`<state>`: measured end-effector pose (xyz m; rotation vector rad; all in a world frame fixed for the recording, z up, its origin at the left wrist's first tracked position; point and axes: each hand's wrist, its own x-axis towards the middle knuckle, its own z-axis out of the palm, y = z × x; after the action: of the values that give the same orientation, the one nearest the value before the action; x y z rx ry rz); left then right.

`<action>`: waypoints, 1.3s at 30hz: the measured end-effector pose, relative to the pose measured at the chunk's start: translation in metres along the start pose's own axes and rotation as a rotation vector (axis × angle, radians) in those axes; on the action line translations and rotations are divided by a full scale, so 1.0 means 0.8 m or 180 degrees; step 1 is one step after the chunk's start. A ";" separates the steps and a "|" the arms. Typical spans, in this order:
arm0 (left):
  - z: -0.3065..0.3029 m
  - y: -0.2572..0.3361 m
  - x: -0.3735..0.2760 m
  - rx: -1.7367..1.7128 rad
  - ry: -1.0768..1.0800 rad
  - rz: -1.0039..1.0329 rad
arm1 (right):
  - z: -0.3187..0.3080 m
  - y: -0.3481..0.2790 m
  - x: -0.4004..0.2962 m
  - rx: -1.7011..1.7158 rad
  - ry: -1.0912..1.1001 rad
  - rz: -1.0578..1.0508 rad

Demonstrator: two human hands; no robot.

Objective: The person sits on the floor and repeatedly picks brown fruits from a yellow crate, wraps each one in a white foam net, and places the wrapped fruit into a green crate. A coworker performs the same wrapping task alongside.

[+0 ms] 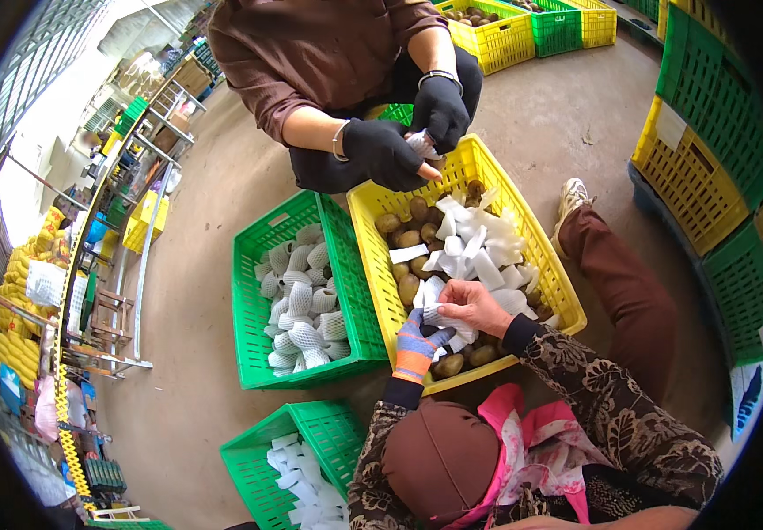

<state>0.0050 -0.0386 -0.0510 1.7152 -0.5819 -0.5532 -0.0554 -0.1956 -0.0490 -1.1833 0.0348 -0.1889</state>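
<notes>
My left hand [418, 343], in a purple, grey and orange glove, holds a white foam net sleeve [435, 306] over the near-left part of a yellow plastic crate [360, 218]. The bare thumb and fingers of my right hand [477, 306] pinch the same sleeve from the right. Whether a fruit sits inside it, I cannot tell. Beneath and around my hands, the crate holds brown kiwifruit [410, 240] with a heap of loose white foam sleeves [464, 242] on top. To its left, a green crate [249, 298] contains fruit wrapped in foam nets [300, 298].
Across the yellow crate, a person's black-gloved hands [388, 152] hold a foam-netted fruit [423, 144]. Another green crate [255, 457] with flattened foam sleeves [305, 480] stands at lower left. Stacked crates [699, 165] rise on the right. My bent knee [444, 457] is close in front.
</notes>
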 end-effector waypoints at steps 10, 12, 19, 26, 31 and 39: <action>-0.012 -0.019 0.006 -0.1272 0.0402 -0.0104 | -0.055 0.105 -0.004 -0.4418 -0.1409 0.0980; -0.021 -0.028 0.003 -0.1161 0.0396 -0.0018 | -0.054 0.123 -0.016 -0.4632 -0.2661 0.1228; -0.002 -0.014 0.005 -0.0394 0.0136 0.0246 | -0.065 0.157 -0.040 -0.5406 -0.3050 0.0551; -0.017 -0.028 0.003 -0.0196 0.0388 0.0172 | -0.034 0.088 -0.009 -0.4807 -0.3697 0.0913; 0.006 -0.044 0.029 -0.0667 0.0881 0.1004 | -0.044 0.072 0.003 -0.4486 -0.3440 0.1115; 0.036 -0.091 0.046 -0.2427 0.0536 0.0302 | -0.050 -0.008 -0.022 -0.0877 -0.0214 0.1546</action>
<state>0.0213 -0.0693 -0.1305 0.9918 -0.2708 -0.4736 -0.0789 -0.2317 -0.0600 -1.4179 0.2939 0.2921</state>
